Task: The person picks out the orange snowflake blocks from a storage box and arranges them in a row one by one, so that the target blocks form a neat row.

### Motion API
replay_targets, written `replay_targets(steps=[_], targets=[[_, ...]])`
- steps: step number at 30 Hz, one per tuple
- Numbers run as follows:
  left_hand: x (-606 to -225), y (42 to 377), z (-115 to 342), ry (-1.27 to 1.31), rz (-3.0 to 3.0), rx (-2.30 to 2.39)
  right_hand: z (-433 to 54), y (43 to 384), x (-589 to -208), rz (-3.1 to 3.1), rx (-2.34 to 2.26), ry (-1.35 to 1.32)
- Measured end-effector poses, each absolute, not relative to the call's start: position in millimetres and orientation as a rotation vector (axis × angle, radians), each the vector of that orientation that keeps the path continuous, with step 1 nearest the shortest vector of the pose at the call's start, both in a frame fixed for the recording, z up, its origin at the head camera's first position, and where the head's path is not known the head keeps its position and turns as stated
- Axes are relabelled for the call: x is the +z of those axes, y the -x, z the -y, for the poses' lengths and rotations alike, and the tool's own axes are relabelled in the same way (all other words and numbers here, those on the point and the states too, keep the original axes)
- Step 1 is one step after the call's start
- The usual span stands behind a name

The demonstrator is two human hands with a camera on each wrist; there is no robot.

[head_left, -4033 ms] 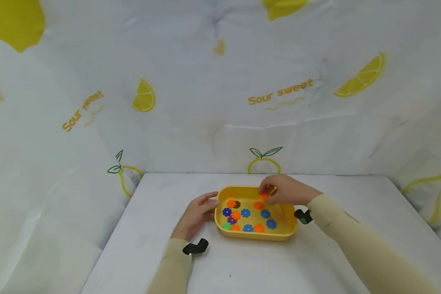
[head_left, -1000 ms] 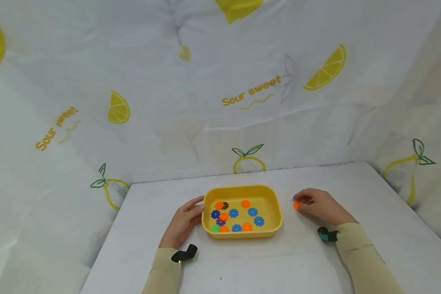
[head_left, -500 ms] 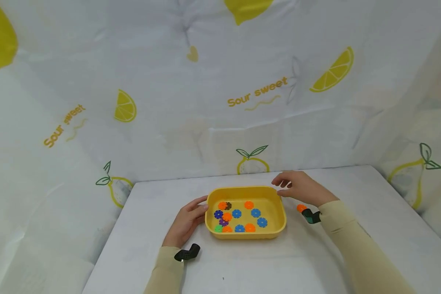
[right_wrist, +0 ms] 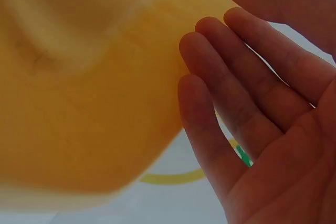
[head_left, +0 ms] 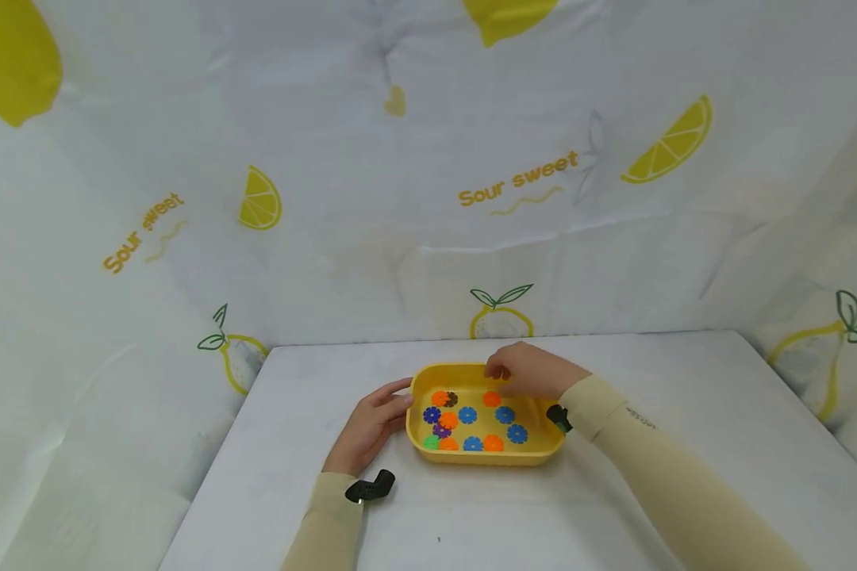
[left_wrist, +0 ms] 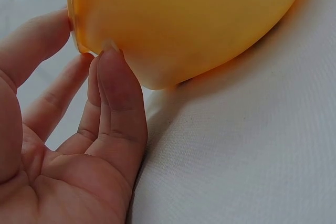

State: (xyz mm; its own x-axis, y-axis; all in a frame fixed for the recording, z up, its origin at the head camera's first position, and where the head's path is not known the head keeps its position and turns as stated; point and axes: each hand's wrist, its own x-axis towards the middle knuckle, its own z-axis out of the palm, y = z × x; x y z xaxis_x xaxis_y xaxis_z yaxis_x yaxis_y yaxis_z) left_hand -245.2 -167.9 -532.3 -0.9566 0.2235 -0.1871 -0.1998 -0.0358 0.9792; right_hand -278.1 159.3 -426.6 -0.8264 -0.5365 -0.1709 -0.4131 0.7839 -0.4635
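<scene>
Hands at a shallow yellow tray point(head_left: 486, 458) on a white table point(head_left: 400, 523); notched discs lie in the tray. The left hand point(head_left: 368, 424) is at the tray's left end, digits loosely bent and spaced, tips at the rim and outer wall; how firmly they press cannot be told. The right hand point(head_left: 532, 371) reaches over the far right part of the tray, its four fingers side by side, the thumb apart from them, with nothing visible between. Just beside it, to the near left, an orange disc point(head_left: 492, 399) lies flat on the tray floor, a blue disc point(head_left: 505, 415) slightly nearer. The discs are probably light, stiff plastic, smooth-faced and hard to break; lying flat, they may slide before a fingertip catches. The best hold is likely thumb and forefinger across opposite notched edges, the notches giving purchase. At the left, the orange disc point(head_left: 440, 399) overlaps a brown disc point(head_left: 452, 400), so its free left edge seems the cleaner hold.
</scene>
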Motion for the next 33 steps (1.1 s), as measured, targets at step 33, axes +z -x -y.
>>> replay_targets(steps=[33], targets=[[-532.6,248.7,168.4,-0.041,-1.964,2.056,-111.4,265.8,-456.3,-2.811,-0.248,0.798]])
